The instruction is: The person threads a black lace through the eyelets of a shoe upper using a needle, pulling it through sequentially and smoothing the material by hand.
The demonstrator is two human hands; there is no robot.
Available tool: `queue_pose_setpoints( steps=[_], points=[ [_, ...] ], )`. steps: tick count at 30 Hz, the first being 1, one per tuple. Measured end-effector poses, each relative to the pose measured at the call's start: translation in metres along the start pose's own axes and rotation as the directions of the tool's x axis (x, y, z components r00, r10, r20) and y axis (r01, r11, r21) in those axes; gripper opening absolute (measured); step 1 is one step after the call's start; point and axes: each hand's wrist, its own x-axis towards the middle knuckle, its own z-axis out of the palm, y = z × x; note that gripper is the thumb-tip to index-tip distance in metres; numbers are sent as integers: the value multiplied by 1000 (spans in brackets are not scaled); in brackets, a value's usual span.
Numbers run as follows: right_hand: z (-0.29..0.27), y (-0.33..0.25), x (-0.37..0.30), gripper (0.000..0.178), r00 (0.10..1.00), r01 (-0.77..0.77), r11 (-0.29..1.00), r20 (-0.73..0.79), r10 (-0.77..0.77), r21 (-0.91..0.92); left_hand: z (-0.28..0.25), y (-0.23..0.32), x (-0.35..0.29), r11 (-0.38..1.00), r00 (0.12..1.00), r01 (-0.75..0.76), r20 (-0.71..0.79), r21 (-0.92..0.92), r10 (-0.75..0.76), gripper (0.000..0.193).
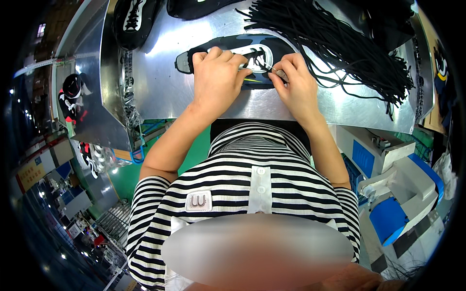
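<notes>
A dark shoe (285, 47) with a grey end and a white lacing panel lies sideways on the metal table in front of me. Part of its black lace (257, 57) crosses the panel. My left hand (217, 80) is closed over the shoe's left half, its thumb and fingers gripping the side of the opening. At the right end of the panel, my right hand (298, 85) pinches a small hook tool (282, 75) with a tan handle. The tool's thin metal shaft reaches to the lace holes; its tip is too small to make out.
A large bundle of loose black laces (340, 53) spreads over the right of the metal table (165, 99). Another laced black shoe (132, 24) sits at the far left, with a dark shoe (199, 7) beside it. A blue-and-white machine (407, 203) stands at lower right.
</notes>
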Motion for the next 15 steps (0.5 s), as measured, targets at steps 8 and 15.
queue_pose_setpoints(
  steps=[8, 15],
  points=[
    [-9, -33, -38, 12, 838, 356, 928, 403, -367, 106, 11, -16, 9, 987, 985, 95, -129, -130, -112, 15],
    [5, -15, -11, 19, 935, -355, 802, 194, 297, 481, 0, -12, 9, 980, 977, 48, -194, -192, -86, 19]
  ],
)
